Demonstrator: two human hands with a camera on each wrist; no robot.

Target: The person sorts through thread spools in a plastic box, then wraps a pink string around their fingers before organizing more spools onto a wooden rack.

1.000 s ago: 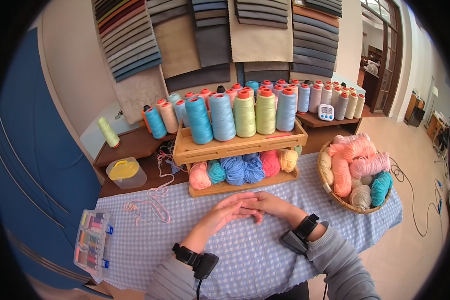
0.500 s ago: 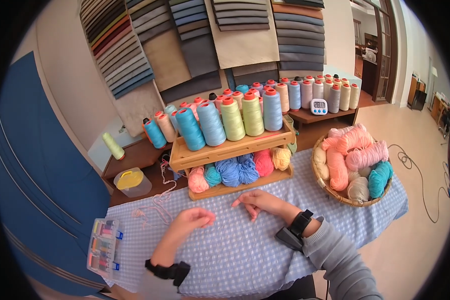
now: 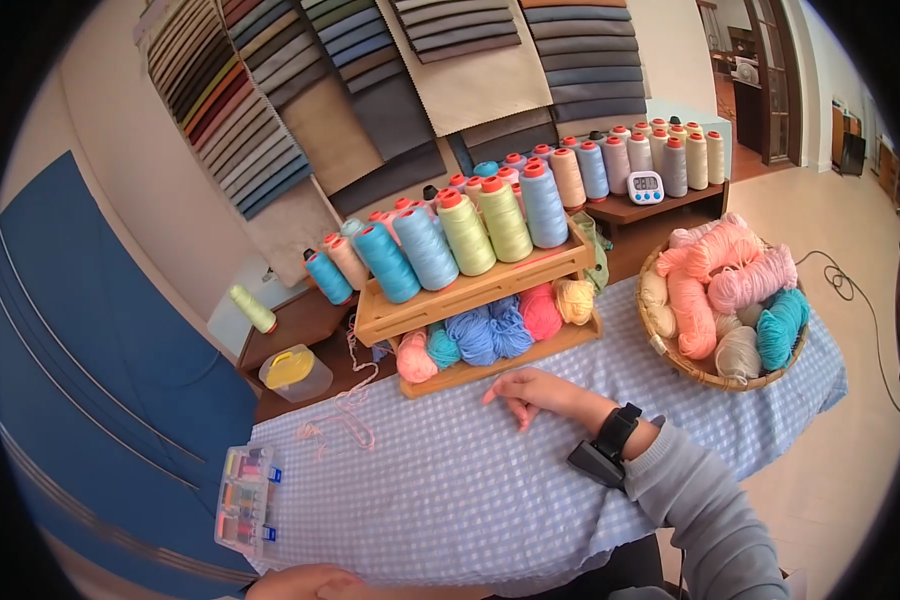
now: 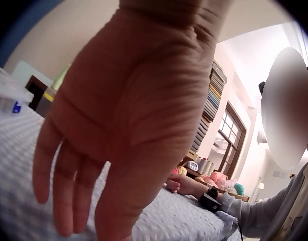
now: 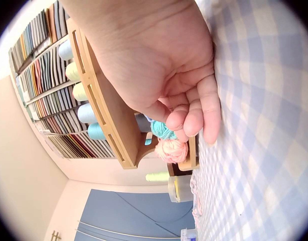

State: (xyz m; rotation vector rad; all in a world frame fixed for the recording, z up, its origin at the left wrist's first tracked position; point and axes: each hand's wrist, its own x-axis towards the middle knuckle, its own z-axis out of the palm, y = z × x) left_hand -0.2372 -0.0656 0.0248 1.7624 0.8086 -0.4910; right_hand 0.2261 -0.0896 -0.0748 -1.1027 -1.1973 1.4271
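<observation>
My left hand (image 3: pixel 305 582) is at the bottom edge of the head view, by the table's front edge and below the clear thread box (image 3: pixel 242 500). In the left wrist view its fingers (image 4: pixel 66 201) hang down nearly straight, holding nothing. My right hand (image 3: pixel 530 393) rests over the blue checked cloth (image 3: pixel 420 490), just in front of the wooden rack (image 3: pixel 490 372). Its fingers (image 5: pixel 209 110) are loosely curled and hold nothing. Balls of yarn (image 3: pixel 475 335) sit on the rack's lower shelf, and cones of thread (image 3: pixel 428 250) stand on its top.
A wicker basket (image 3: pixel 685 372) of yarn skeins stands at the right. Behind are more thread cones and a white timer (image 3: pixel 645 187). At the left are a tub with a yellow lid (image 3: pixel 295 375) and loose pink yarn (image 3: pixel 355 425).
My hands were together in front of the rack and have parted. The left has drawn back toward the near left edge; the right has stayed by the rack. The head view has tilted.
</observation>
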